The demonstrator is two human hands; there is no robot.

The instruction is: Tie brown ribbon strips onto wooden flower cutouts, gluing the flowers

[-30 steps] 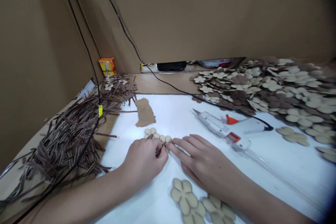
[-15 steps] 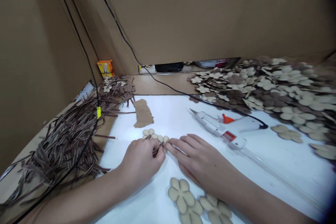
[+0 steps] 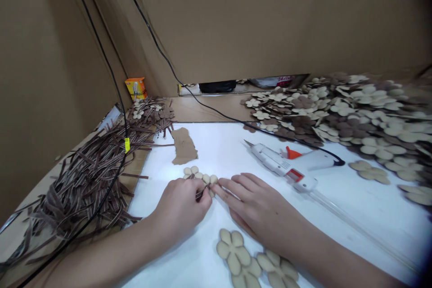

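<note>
My left hand is closed in a pinch on a brown ribbon with pale stitched lines. The ribbon lies over beige felt flowers on the white board, which my fingers partly cover. From the other side, my right hand rests palm down, fingers stretched out, its index fingertip touching the flower and the ribbon's end. Nearer to me, several beige flowers lie loose on the board, one partly under my right forearm.
A white glue gun with a clear glue stick lies to the right. Behind it is a heap of beige and brown flowers. Ribbons pile up at left. A cardboard scrap, an orange box and a black cable are farther back.
</note>
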